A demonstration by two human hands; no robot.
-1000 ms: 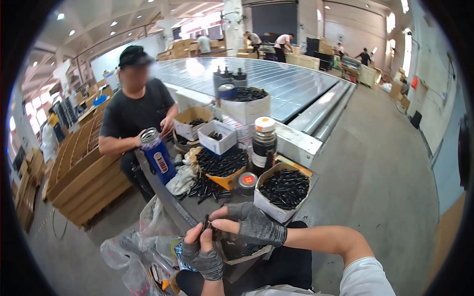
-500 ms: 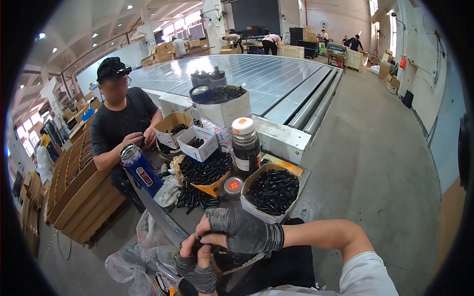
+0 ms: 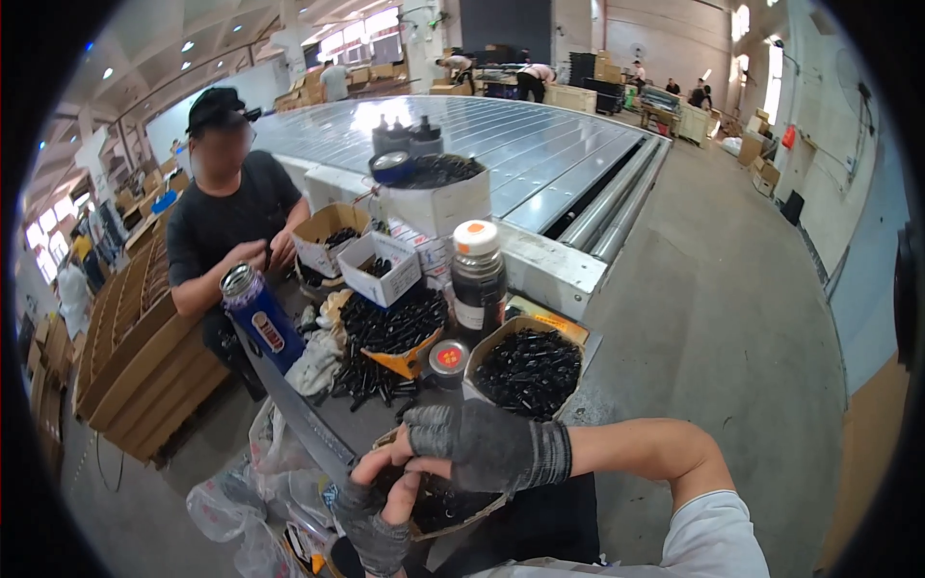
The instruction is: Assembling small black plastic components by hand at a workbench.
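Both my hands wear grey fingerless gloves and meet close together over an open container (image 3: 489, 511) of small black parts at the front of the bench. My right hand (image 3: 487, 448) reaches in from the right, its fingertips pinched next to my left thumb and forefinger. Below it, my left hand (image 3: 378, 511) is bent with thumb and forefinger drawn in. Whatever sits between the fingers is hidden. Just beyond stands a carton filled with small black tubular parts (image 3: 528, 374). Further left are a heaped pile of similar parts (image 3: 395, 320) and loose ones (image 3: 371, 380) on the bench.
A round metal lid (image 3: 448, 356), a dark glass jar (image 3: 479, 297), a blue thermos (image 3: 262, 323) and white gloves (image 3: 318, 364) crowd the bench. Across it a person (image 3: 231, 188) handles something small. Plastic bags (image 3: 226, 511) hang at left; a roller conveyor (image 3: 501, 164) lies behind.
My hands have moved slightly apart, uncovering more of the container under them. The view has shifted a little. The person across has lowered their head slightly.
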